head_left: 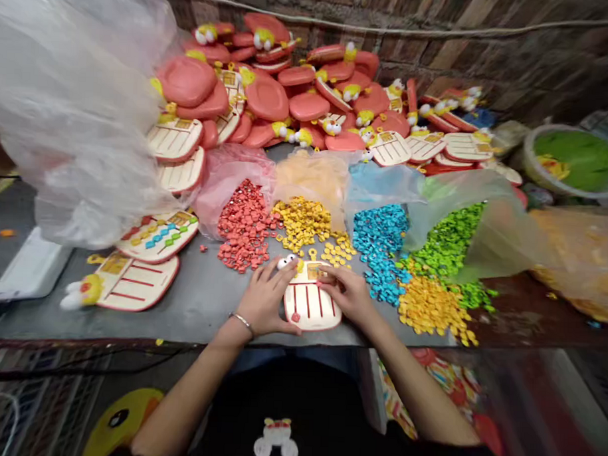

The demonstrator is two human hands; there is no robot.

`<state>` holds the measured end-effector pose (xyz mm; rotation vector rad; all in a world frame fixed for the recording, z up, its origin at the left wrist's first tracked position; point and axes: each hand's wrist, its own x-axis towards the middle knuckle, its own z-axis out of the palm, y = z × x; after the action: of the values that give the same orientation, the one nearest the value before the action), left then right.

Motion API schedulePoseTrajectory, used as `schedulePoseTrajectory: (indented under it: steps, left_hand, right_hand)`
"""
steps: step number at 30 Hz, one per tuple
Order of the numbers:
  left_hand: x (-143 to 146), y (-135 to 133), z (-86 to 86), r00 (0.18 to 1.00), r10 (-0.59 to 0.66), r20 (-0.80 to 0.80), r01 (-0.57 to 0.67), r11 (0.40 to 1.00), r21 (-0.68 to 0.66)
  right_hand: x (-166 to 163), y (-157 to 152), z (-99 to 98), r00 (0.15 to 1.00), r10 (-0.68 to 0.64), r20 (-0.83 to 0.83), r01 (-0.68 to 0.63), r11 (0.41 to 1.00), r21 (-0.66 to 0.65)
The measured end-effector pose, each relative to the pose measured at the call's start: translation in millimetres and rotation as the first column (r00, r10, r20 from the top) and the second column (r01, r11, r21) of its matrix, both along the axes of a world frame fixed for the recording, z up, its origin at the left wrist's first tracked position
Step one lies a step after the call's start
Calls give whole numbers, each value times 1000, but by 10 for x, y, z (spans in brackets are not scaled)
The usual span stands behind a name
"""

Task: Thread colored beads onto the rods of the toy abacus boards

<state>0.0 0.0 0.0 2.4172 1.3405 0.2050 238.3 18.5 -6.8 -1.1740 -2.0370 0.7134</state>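
Note:
A cream toy board (317, 313) with red slots and a yellow duck-like head with white eyes lies flat on the grey table in front of me. My left hand (268, 294) grips its left side, fingers near the head and thumb at the lower edge. One small red bead (295, 317) sits at the bottom of the leftmost slot. Over the board's upper right is my right hand (350, 295), fingertips pinched together by the yellow panel; what they hold is too small to tell. Just beyond lie piles of red beads (244, 219), yellow beads (304, 221) and blue beads (379, 234).
Green beads (448, 240) and orange-yellow beads (433, 306) spread at right. Several toy boards (140, 282) lie at left, one bearing coloured beads. Red-backed boards (308, 107) heap against the brick wall. Plastic bags (83, 114), a white box (31, 265) and a green-filled tub (576, 158) flank the table.

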Motion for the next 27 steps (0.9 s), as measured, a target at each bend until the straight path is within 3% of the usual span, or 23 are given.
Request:
schedulePoseTrajectory:
  steps: [4, 8, 12, 14, 16, 19, 21, 25, 27]
  left_hand:
    - [14, -13, 11, 1000, -5, 10, 5, 1000, -4]
    - [6, -25, 15, 1000, -8, 28, 8, 1000, 8]
    - [-9, -21, 11, 999, -5, 35, 5, 1000, 6]
    - [-13, -15, 3, 999, -1, 35, 1, 1000, -3]
    - [-13, -11, -8, 999, -1, 38, 1, 1000, -6]
    - [-8, -12, -22, 999, 5, 44, -5, 1000, 0]
    - [-5, -13, -28, 999, 9, 45, -9, 1000, -1]
    - [-7, -11, -36, 999, 14, 30, -13, 1000, -25]
    - [-10, -10, -39, 1000, 16, 24, -15, 999, -33]
  right_hand:
    - [-311, 84, -23, 991, 130, -2, -130, 991, 4]
    - [-345, 158, 76, 969, 244, -30, -246, 960, -132]
    - [-328, 97, 169, 900, 399, -175, -436, 834, -339]
    - [-342, 105, 219, 853, 466, -237, -522, 778, -349]
    - [-383, 222, 283, 875, 432, -218, -480, 830, -284]
    - [-555, 596, 369, 971, 236, -49, -240, 964, -115]
    - [-761, 880, 386, 975, 175, 138, -175, 985, -10]
    - [-1219, 1228, 311, 797, 224, 560, -296, 954, 40]
    - [-1340, 1264, 271, 732, 237, 639, -346, 937, 49]
